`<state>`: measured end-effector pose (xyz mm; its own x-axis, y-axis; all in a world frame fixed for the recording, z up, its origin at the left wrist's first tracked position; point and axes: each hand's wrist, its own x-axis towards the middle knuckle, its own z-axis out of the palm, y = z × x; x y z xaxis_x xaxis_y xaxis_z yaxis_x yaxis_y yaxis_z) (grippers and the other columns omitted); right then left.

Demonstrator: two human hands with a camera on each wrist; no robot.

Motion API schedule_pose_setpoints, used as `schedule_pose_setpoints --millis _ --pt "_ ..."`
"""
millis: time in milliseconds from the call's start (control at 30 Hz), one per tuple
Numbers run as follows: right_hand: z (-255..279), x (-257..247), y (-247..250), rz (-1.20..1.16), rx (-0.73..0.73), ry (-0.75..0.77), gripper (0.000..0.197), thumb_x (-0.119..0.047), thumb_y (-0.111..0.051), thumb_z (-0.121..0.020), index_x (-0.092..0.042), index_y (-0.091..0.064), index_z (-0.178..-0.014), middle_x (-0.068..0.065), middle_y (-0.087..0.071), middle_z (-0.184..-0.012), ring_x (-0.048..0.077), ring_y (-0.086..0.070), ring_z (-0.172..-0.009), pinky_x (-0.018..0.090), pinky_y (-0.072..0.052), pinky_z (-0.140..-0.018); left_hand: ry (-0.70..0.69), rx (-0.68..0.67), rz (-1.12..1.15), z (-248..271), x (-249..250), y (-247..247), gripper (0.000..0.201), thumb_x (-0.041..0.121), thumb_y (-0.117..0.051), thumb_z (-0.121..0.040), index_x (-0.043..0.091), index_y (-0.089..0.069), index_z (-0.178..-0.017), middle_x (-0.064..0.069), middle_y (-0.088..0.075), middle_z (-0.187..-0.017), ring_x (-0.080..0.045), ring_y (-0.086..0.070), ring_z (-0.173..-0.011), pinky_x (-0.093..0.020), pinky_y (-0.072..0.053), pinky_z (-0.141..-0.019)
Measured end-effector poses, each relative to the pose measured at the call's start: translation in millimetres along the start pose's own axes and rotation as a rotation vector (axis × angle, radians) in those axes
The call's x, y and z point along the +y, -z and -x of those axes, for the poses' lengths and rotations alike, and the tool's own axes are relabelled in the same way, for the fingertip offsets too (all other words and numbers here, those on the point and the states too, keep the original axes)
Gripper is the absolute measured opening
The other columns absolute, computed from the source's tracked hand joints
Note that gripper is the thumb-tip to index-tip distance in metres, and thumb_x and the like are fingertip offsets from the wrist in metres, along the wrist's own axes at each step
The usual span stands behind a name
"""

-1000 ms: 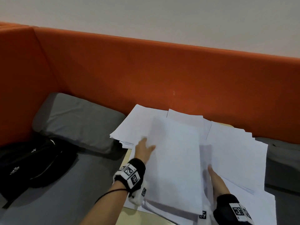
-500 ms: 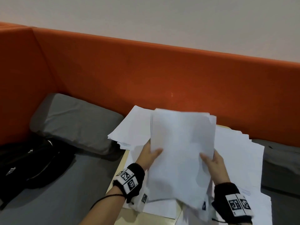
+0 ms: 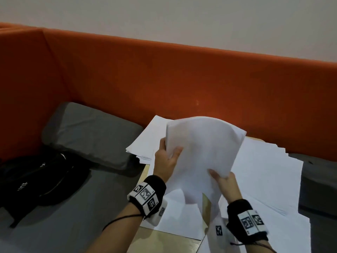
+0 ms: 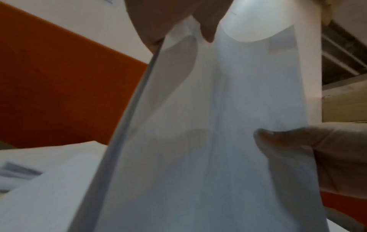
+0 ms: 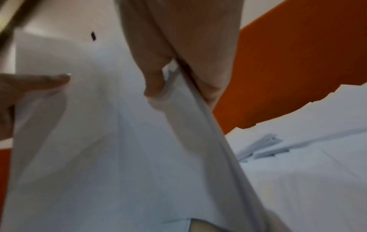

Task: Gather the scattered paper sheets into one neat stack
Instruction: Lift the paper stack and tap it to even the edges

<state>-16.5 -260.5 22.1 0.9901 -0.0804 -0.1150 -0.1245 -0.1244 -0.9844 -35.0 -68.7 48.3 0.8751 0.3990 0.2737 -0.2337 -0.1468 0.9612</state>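
Observation:
I hold a bundle of white paper sheets raised and tilted above the table, its top bowed over. My left hand pinches its left edge, thumb on the front face. My right hand grips its lower right edge. In the left wrist view the bundle fills the frame with my left thumb on it; in the right wrist view the bundle is pinched by my right thumb. More loose sheets lie spread on the table, and another pile overhangs its far left corner.
The light wooden table stands against an orange padded bench back. A grey cushion and a black bag lie on the grey seat to the left. Loose sheets spread to the right of the bundle.
The bundle has been lifted from lying on the table to a raised, tilted hold. My right hand slid down to its lower edge and the top of the sheets now bows.

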Motion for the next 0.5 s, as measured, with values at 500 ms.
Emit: schedule_pose_setpoints --millis 500 --pt "-32 81 41 0.559 -0.063 -0.367 0.035 -0.013 -0.06 -0.088 0.006 -0.056 -0.117 0.024 -0.062 -0.108 0.032 -0.057 -0.094 0.033 -0.041 -0.078 0.616 -0.22 -0.77 1 -121 47 0.049 0.016 -0.057 -0.088 0.005 -0.039 -0.132 -0.017 -0.04 -0.133 -0.036 -0.037 -0.125 -0.037 -0.036 -0.103"
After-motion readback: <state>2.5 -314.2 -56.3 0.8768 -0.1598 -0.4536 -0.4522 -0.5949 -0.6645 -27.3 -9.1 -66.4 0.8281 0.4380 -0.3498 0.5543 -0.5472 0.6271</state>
